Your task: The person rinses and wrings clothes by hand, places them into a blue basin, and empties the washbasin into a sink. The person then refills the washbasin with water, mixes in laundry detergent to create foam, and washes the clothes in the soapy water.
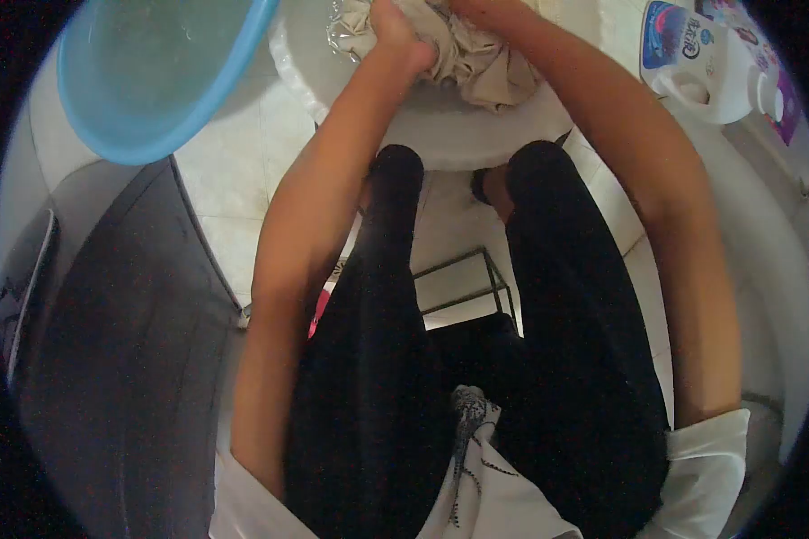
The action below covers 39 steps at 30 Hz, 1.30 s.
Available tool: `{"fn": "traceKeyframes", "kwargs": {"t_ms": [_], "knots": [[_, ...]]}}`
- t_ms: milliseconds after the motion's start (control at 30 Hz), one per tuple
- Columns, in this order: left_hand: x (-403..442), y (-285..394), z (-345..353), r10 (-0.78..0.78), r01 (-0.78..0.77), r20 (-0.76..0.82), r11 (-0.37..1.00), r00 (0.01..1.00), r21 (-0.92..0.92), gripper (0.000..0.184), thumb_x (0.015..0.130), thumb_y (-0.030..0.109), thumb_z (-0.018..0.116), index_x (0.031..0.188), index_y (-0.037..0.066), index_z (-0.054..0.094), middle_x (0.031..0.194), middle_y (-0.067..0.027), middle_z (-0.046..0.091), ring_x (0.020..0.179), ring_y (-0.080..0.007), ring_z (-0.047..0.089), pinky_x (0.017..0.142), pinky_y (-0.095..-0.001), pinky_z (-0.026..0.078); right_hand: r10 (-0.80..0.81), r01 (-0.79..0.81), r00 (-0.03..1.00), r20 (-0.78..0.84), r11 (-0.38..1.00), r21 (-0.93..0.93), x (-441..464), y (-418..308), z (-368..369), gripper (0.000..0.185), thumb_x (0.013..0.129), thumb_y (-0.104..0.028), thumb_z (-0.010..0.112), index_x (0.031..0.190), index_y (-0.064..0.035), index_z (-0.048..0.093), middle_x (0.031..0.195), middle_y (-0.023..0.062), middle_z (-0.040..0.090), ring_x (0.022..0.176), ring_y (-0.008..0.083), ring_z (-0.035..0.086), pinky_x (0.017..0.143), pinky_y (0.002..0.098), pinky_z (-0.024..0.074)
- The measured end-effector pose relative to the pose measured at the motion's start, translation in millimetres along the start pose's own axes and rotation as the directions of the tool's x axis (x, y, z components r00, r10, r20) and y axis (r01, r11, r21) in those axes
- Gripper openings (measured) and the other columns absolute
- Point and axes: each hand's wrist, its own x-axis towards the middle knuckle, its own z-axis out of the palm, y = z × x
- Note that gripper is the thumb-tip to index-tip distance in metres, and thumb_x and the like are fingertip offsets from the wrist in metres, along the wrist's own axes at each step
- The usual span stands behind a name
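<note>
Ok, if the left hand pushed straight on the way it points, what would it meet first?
Most likely the beige cloth, which the left hand already touches; the picture's top edge cuts off what lies beyond, so depth is unclear.

Far centre: white basin (463, 153) carries bunched beige cloth (502, 79), water at its left side. Can't tell what's under the basin. Pale tiled floor (229, 175) below, dark shoe (480, 185) on it, just nearer than basin.
</note>
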Motion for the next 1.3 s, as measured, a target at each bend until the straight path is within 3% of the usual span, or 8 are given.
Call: {"fn": "traceKeyframes", "kwargs": {"t_ms": [200, 300, 467, 800, 900, 1167, 1267, 1300], "knots": [[-3, -1, -19, 0.008, -0.006, -0.026, 0.996, 1.0, 0.085, 0.076, 0.106, 0.063, 0.024, 0.154, 0.009, 0.046, 0.156, -0.0176, 0.047, 0.141, -0.0399, 0.046, 0.117, -0.0581, 0.038, 0.197, -0.133, 0.968, 0.158, 0.929, -0.345, 4, -12, -6, 0.028, 0.102, -0.025, 0.053, 0.111, -0.0047, 0.069, 0.093, 0.0212, 0.072, 0.084, 0.04, 0.069, 0.078, 0.0514, 0.0555], [-2, 3, -15, 0.065, -0.068, 0.037, 0.995, 0.997, 0.074, 0.075, 0.106, 0.063, 0.025, 0.152, 0.008, 0.048, 0.154, -0.0171, 0.049, 0.14, -0.0394, 0.047, 0.117, -0.057, 0.038, 0.165, -0.181, 0.971, -0.171, 0.98, -0.084, -13, -24, 20, 0.027, 0.102, -0.027, 0.054, 0.102, -0.0039, 0.068, 0.09, 0.0206, 0.072, 0.084, 0.0396, 0.07, 0.078, 0.0525, 0.0549], [3, 1, 12, 0.082, -0.084, 0.07, 0.996, 0.994, 0.016, 0.076, 0.105, 0.063, 0.026, 0.151, 0.008, 0.049, 0.153, -0.017, 0.05, 0.14, -0.039, 0.047, 0.118, -0.0562, 0.037, 0.331, -0.353, 0.921, 0.204, 0.932, 0.081, -25, -59, -35, 0.028, 0.101, -0.031, 0.054, 0.101, -0.0048, 0.065, 0.088, 0.0198, 0.071, 0.081, 0.0393, 0.07, 0.072, 0.0528, 0.0546], [8, 9, 13, 0.027, -0.026, 0.016, 0.998, 0.999, -0.061, 0.076, 0.105, 0.064, 0.025, 0.151, 0.008, 0.049, 0.154, -0.0178, 0.048, 0.14, -0.0386, 0.046, 0.119, -0.0557, 0.036, 0.049, -0.056, 0.998, 0.039, 0.972, 0.226, -20, -69, -35, 0.027, 0.097, -0.036, 0.059, 0.092, -0.0111, 0.068, 0.082, 0.0187, 0.072, 0.072, 0.0432, 0.069, 0.064, 0.0555, 0.0543], [8, 5, 13, 0.01, -0.01, -0.007, 0.997, 1.0, -0.079, 0.076, 0.105, 0.064, 0.025, 0.151, 0.008, 0.049, 0.154, -0.018, 0.047, 0.141, -0.0385, 0.046, 0.12, -0.0555, 0.035, -0.138, 0.152, 0.986, 0.095, 0.975, -0.161, -9, -41, -29, 0.024, 0.089, -0.029, 0.07, 0.108, -0.0145, 0.068, 0.1, 0.0209, 0.072, 0.086, 0.0431, 0.07, 0.074, 0.0555, 0.0561], [6, -2, -10, -0.043, 0.047, 0.19, 0.999, 0.981, -0.018, 0.082, 0.103, 0.068, 0.026, 0.154, 0.006, 0.043, 0.159, -0.0183, 0.042, 0.144, -0.039, 0.042, 0.119, -0.0582, 0.034, 0.004, 0.002, 0.993, 0.116, 0.998, -0.057, 14, -15, -40, 0.028, 0.101, -0.033, 0.055, 0.1, -0.0063, 0.062, 0.093, 0.0179, 0.069, 0.088, 0.0371, 0.069, 0.077, 0.0507, 0.0538], [-35, 20, 22, 0.068, -0.099, 0.081, 0.871, 0.994, 0.481, 0.061, 0.095, 0.048, 0.068, 0.146, 0.017, 0.056, 0.136, -0.0176, 0.062, 0.132, -0.0366, 0.054, 0.109, -0.0531, 0.045, -0.005, 0.001, 0.999, 0.045, 0.995, 0.097, 0, -2, -39, 0.025, 0.099, -0.029, 0.057, 0.104, -0.0056, 0.062, 0.101, 0.0203, 0.067, 0.095, 0.037, 0.068, 0.082, 0.0486, 0.0529], [-38, 30, 24, 0.197, -0.219, 0.177, 0.215, 0.964, 0.952, 0.06, 0.09, 0.042, 0.07, 0.144, 0.018, 0.057, 0.126, -0.0168, 0.064, 0.127, -0.0352, 0.056, 0.102, -0.0528, 0.049, -0.014, 0.01, 0.999, 0.04, 0.995, 0.099, 0, -2, -45, 0.025, 0.099, -0.029, 0.057, 0.104, -0.0056, 0.062, 0.101, 0.0203, 0.067, 0.095, 0.037, 0.068, 0.082, 0.0486, 0.0529]]}}
